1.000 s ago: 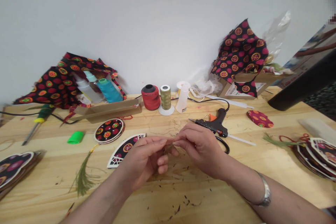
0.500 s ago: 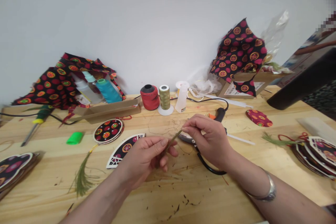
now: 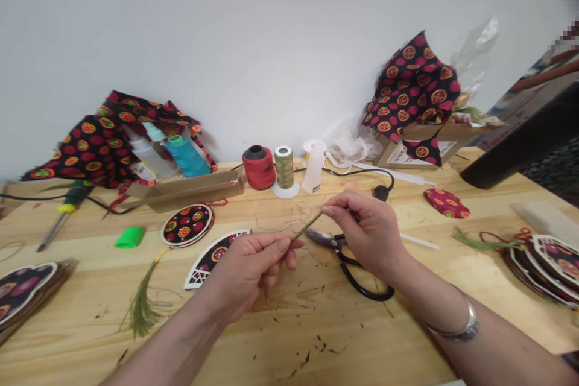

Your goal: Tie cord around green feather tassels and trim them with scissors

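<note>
Your left hand (image 3: pixel 260 268) and right hand (image 3: pixel 365 230) pinch the olive thread bundle (image 3: pixel 307 225), and slackening either grip could splay it!

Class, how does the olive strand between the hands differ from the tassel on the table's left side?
The strand forms a narrow, straight line, while the tassel fans out loosely. The left hand and right hand pinch the strand; the tassel lies on the table. Both look mostly olive green.

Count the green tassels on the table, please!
2. The left tassel lies near the round ornament; the right tassel lies by the stacked ornaments. Others may be hidden.
</note>
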Available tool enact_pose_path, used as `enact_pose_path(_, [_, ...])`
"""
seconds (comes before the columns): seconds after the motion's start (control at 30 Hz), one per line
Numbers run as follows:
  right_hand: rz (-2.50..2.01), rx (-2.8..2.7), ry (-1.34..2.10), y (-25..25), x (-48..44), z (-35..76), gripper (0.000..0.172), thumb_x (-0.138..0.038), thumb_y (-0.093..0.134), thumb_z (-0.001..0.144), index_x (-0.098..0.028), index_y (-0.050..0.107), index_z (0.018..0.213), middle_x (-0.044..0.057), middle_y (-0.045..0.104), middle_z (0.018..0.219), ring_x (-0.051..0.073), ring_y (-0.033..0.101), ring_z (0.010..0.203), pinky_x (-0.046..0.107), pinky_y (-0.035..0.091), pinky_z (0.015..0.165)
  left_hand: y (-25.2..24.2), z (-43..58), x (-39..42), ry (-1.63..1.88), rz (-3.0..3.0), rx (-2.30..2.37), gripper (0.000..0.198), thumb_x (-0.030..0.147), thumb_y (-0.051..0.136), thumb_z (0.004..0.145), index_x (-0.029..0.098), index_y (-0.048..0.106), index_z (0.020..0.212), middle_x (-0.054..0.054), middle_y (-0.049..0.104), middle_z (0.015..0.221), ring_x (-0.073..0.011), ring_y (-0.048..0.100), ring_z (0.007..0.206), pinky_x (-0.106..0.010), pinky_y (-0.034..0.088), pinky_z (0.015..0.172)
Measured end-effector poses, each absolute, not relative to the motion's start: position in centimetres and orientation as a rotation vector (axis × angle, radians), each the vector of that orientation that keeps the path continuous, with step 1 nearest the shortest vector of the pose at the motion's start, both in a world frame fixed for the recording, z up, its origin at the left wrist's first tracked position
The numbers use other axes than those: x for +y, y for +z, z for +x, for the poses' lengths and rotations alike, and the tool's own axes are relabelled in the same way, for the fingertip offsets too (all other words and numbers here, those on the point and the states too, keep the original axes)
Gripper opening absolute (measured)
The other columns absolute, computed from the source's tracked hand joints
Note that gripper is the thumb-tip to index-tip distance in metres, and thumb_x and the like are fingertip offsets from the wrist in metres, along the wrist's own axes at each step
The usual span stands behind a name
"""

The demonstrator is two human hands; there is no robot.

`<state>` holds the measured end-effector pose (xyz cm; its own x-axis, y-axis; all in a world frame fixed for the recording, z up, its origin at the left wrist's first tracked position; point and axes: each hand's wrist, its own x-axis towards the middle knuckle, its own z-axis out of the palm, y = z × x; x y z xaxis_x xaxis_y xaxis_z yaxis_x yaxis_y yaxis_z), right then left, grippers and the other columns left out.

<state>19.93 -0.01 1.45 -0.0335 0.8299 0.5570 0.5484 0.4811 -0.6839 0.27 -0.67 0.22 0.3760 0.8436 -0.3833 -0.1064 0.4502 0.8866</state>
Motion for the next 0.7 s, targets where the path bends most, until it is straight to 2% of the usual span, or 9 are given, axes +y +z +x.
enact_pose_path(0.27, [-1.225,-1.717,0.371,1.17,0.14,20.00,0.013,-0.017,0.058,0.082,-0.018,0.061,0.070,-0.002,0.058,0.063,0.010,0.051,0.058,0.023,0.039,0.056,0.87,0.44,-0.78,0.677,0.876,1.048,0.023,0.032,0.071,0.070,0.015,0.073,0.085,0.003,0.054,0.055,-0.0018,0.026,0.040,-0.019,0.009,0.038])
enact_pose_path(0.53, [-1.291,-1.793,0.404,1.03,0.17,19.91,0.017,-0.018,0.054,0.085,-0.017,0.061,0.069,-0.001,0.059,0.062,0.011,0.053,0.058,0.023,0.041,0.056,0.77,0.04,-0.82,0.683,0.930,1.050,0.017,0.029,0.069,0.070,0.013,0.070,0.065,0.002,0.054,0.049,-0.0013,0.025,0.037,-0.019,0.008,0.038])
enact_pose_path(0.6, [-1.356,-1.802,0.397,0.88,0.33,20.10,0.019,-0.021,0.050,0.088,-0.017,0.064,0.077,0.003,0.064,0.070,0.014,0.058,0.066,0.026,0.045,0.062,0.58,-0.09,-0.81,0.686,0.941,1.040,0.018,0.030,0.068,0.070,0.013,0.070,0.066,0.002,0.055,0.049,-0.0014,0.026,0.037,-0.019,0.009,0.038])
enact_pose_path(0.7, [-1.283,-1.799,0.273,0.95,0.30,20.22,0.022,-0.018,0.045,0.090,-0.015,0.064,0.101,0.010,0.066,0.098,0.019,0.060,0.093,0.034,0.046,0.084,0.40,-0.08,-0.80,0.677,0.949,1.047,0.017,0.030,0.068,0.070,0.013,0.070,0.067,0.002,0.056,0.049,-0.0021,0.029,0.038,-0.019,0.010,0.038])
